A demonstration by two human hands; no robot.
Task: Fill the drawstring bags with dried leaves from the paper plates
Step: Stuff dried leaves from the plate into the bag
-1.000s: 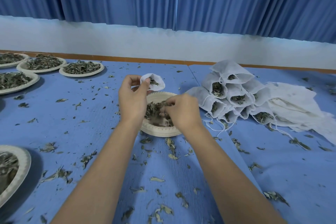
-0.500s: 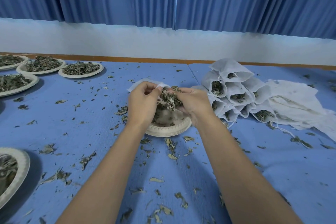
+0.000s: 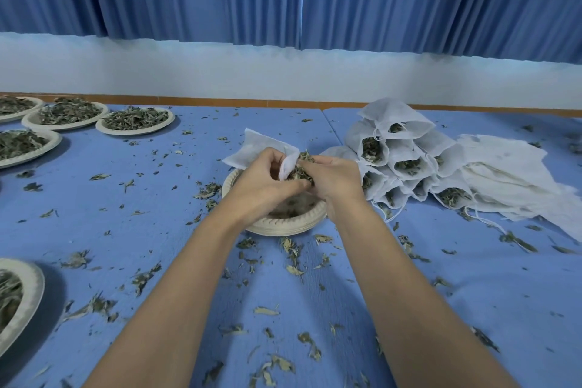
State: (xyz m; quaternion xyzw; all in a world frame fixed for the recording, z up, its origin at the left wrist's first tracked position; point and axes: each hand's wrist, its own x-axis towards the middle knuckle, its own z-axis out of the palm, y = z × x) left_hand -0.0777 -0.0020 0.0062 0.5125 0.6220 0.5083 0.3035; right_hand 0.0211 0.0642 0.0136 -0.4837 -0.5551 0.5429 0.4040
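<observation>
A white drawstring bag [image 3: 256, 148] is held above a paper plate [image 3: 277, 225] in the middle of the blue table. My left hand [image 3: 264, 181] grips the bag at its mouth and holds it open. Right beside it, my right hand [image 3: 335, 176] pinches a clump of dried leaves [image 3: 300, 167] at the bag's opening. The two hands touch over the plate, which holds only a few leaves. The bag's inside is hidden.
A stack of filled bags [image 3: 396, 161] lies right of the plate, with flat empty bags [image 3: 510, 179] beyond it. Several plates of leaves [image 3: 135, 120] sit at the far left, another plate [image 3: 19, 296] at the near left. Loose leaf bits litter the table.
My right hand rose from the plate with a clump of leaves and came up to the bag's mouth. My left hand turned the bag towards it.
</observation>
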